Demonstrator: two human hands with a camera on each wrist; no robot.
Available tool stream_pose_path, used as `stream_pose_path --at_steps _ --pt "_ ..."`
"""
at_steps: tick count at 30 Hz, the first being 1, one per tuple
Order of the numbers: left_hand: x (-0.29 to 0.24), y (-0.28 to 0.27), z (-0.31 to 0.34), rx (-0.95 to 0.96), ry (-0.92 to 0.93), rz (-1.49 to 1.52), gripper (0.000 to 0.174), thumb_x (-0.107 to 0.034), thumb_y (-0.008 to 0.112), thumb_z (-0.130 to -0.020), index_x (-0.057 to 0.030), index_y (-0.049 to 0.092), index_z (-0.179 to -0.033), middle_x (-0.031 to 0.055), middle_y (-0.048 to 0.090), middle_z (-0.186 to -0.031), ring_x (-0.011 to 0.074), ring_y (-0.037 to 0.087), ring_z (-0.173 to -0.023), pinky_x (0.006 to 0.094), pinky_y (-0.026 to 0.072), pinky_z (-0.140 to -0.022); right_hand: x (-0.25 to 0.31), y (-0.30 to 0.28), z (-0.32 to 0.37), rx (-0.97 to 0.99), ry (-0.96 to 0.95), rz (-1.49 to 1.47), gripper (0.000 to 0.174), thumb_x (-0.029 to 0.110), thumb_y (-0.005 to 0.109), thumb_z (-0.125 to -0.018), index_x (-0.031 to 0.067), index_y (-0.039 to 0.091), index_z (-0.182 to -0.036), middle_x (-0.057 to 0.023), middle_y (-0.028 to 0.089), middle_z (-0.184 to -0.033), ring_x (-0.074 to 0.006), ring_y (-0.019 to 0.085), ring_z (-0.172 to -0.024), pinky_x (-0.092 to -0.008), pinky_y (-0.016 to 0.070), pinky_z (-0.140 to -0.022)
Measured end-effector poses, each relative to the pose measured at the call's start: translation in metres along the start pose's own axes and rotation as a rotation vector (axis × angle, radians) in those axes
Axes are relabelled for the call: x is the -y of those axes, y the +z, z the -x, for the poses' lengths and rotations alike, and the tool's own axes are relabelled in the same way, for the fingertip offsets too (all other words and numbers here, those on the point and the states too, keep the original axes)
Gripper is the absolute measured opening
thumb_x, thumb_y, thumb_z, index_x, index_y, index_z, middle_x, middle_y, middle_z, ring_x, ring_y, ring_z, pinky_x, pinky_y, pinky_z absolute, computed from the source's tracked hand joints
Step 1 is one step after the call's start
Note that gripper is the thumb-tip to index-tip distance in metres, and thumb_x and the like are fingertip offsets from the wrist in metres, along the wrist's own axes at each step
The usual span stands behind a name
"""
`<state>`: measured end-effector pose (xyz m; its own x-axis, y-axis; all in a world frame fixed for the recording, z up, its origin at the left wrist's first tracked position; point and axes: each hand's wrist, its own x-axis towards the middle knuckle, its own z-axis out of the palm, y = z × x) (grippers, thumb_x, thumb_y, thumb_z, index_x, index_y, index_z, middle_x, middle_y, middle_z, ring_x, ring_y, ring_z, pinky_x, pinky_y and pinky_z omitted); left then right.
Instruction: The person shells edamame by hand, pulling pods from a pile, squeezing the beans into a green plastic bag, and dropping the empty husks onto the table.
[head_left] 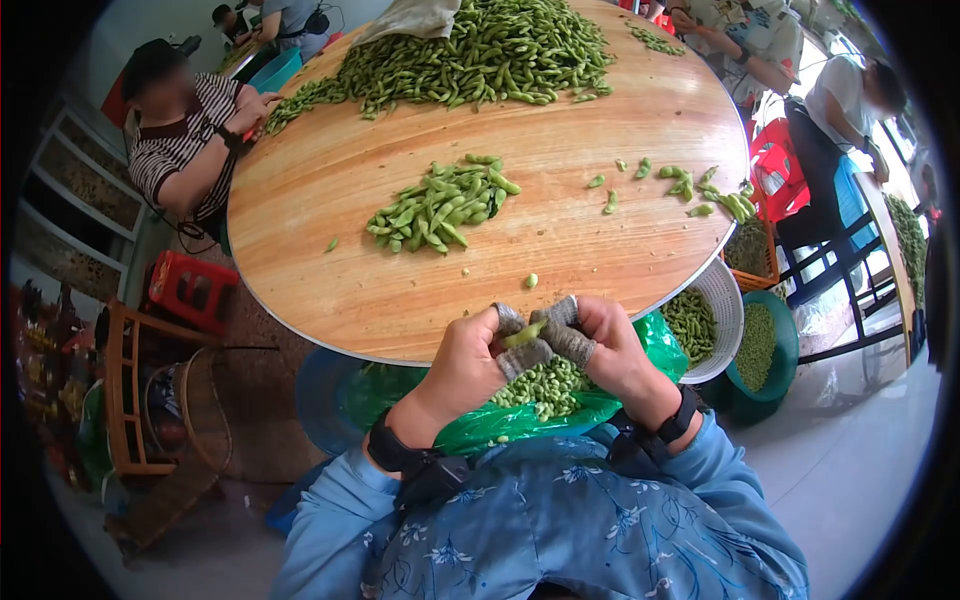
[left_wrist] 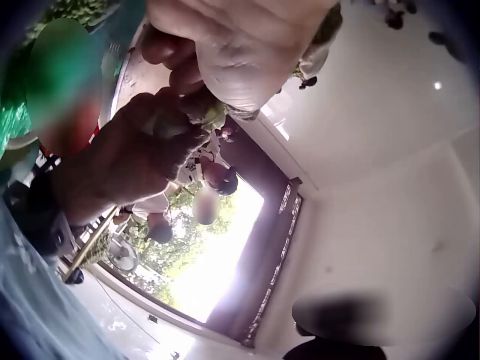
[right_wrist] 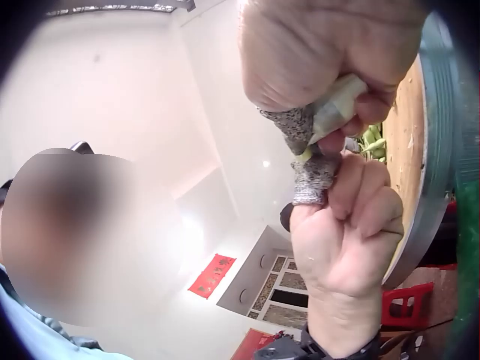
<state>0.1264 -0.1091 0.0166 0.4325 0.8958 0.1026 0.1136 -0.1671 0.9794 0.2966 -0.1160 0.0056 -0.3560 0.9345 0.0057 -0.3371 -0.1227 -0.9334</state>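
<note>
A green soybean pod point(head_left: 523, 334) is pinched between both hands, above the table's near edge. My left hand point(head_left: 462, 358) grips its left end between thumb and forefinger. At the other end, the thumb and forefinger of my right hand point(head_left: 618, 352) close on the pod. Grey knitted covers point(head_left: 573, 346) wrap the thumbs and forefingers. In the right wrist view the covered tips point(right_wrist: 311, 178) meet, hiding most of the pod. Directly below the hands, shelled beans point(head_left: 545, 392) lie in a green plastic bag point(head_left: 460, 428). A small heap of pods point(head_left: 440, 207) is in front on the table.
A large pile of pods point(head_left: 480, 60) covers the far side of the round wooden table point(head_left: 330, 200). Scattered pods point(head_left: 735, 205) lie at its right. Beside me are a white basket point(head_left: 735, 315) of pods and a green basin point(head_left: 757, 350) of beans. Another person point(head_left: 190, 130) sits at left.
</note>
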Motion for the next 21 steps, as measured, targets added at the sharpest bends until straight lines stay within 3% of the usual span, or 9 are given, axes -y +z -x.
stream_pose_path --at_steps 4,6,8,10,12,14,15,17,21 --pt "0.008 -0.007 -0.002 0.066 0.079 0.087 0.014 -0.015 0.053 -0.085 -0.0016 0.057 -0.083 -0.0067 0.046 -0.058 -0.0003 0.037 -0.05 0.0167 0.0271 -0.043 0.002 -0.002 0.003 0.081 -0.032 0.108 0.02 0.013 0.058 -0.082 -0.0029 0.055 -0.093 -0.0046 0.06 -0.084 -0.0099 0.055 -0.079 -0.0238 0.0445 -0.071" --pt "0.0 -0.015 -0.001 0.184 -0.272 0.467 0.014 -0.014 0.051 -0.085 -0.0005 0.056 -0.082 -0.0064 0.046 -0.059 0.0009 0.038 -0.05 0.0174 0.0285 -0.044 0.0 -0.003 0.004 0.14 -0.06 0.073 0.019 0.013 0.058 -0.081 -0.003 0.056 -0.092 -0.004 0.06 -0.084 -0.0093 0.055 -0.079 -0.0231 0.0439 -0.07" --pt "-0.002 -0.015 -0.001 0.2 -0.307 0.497 0.013 -0.013 0.051 -0.085 -0.001 0.055 -0.082 -0.0063 0.045 -0.058 0.0011 0.038 -0.051 0.0175 0.0287 -0.045 0.0 -0.004 0.001 0.174 -0.043 -0.103 0.019 0.013 0.058 -0.081 -0.003 0.056 -0.092 -0.0027 0.059 -0.085 -0.0088 0.054 -0.079 -0.0227 0.0433 -0.071" --pt "-0.002 -0.016 -0.002 0.212 -0.336 0.522 0.013 -0.012 0.05 -0.085 -0.0015 0.055 -0.082 -0.0062 0.045 -0.058 0.0013 0.038 -0.051 0.0176 0.029 -0.045 0.0 0.0 0.0 0.114 -0.026 -0.045 0.017 0.011 0.059 -0.08 -0.0028 0.056 -0.089 -0.0042 0.06 -0.081 -0.0089 0.054 -0.075 -0.0234 0.0435 -0.067" --pt "0.001 -0.013 -0.002 0.146 -0.283 0.321 0.013 -0.015 0.048 -0.086 -0.0047 0.054 -0.083 -0.0055 0.044 -0.06 0.0011 0.034 -0.047 0.0156 0.0251 -0.042 0.003 0.003 0.0 0.049 -0.007 0.012 0.015 0.009 0.06 -0.078 -0.0027 0.057 -0.087 -0.0058 0.06 -0.077 -0.0091 0.054 -0.072 -0.0241 0.0436 -0.064" --pt "0.001 -0.009 -0.002 0.117 -0.274 0.31 0.011 -0.014 0.047 -0.086 -0.0051 0.053 -0.083 -0.0055 0.044 -0.061 0.0011 0.035 -0.048 0.0155 0.0252 -0.043 0.008 0.006 0.001 0.0 -0.173 0.595 0.012 0.004 0.06 -0.072 -0.0028 0.057 -0.082 -0.0122 0.056 -0.067 -0.0148 0.053 -0.061 -0.0282 0.042 -0.055" --pt "0.001 -0.007 -0.002 0.09 -0.263 0.297 0.01 -0.013 0.046 -0.086 -0.0055 0.053 -0.083 -0.0055 0.045 -0.062 0.0011 0.035 -0.05 0.0154 0.0252 -0.043 0.008 0.006 0.001 -0.001 -0.173 0.595 0.012 0.004 0.06 -0.072 -0.0028 0.057 -0.082 -0.0122 0.056 -0.067 -0.0148 0.053 -0.061 -0.0282 0.042 -0.055" --pt "0.003 -0.008 -0.002 0.114 -0.25 0.283 0.01 -0.011 0.045 -0.086 -0.0054 0.053 -0.084 -0.005 0.046 -0.065 0.001 0.038 -0.054 0.0153 0.0278 -0.046 0.009 0.006 0.002 -0.043 -0.249 0.779 0.013 0.002 0.06 -0.067 -0.0033 0.056 -0.077 -0.0167 0.05 -0.062 -0.023 0.05 -0.053 -0.032 0.0394 -0.051" --pt "0.01 -0.004 0.0 0.136 -0.243 0.273 0.01 -0.004 0.044 -0.083 -0.0046 0.053 -0.085 -0.0028 0.051 -0.075 0.0016 0.043 -0.066 0.0166 0.0358 -0.057 0.008 0.006 0.005 -0.047 -0.228 0.684 0.014 0.004 0.061 -0.066 -0.0032 0.055 -0.077 -0.0172 0.049 -0.062 -0.0294 0.05 -0.054 -0.0329 0.0393 -0.051"
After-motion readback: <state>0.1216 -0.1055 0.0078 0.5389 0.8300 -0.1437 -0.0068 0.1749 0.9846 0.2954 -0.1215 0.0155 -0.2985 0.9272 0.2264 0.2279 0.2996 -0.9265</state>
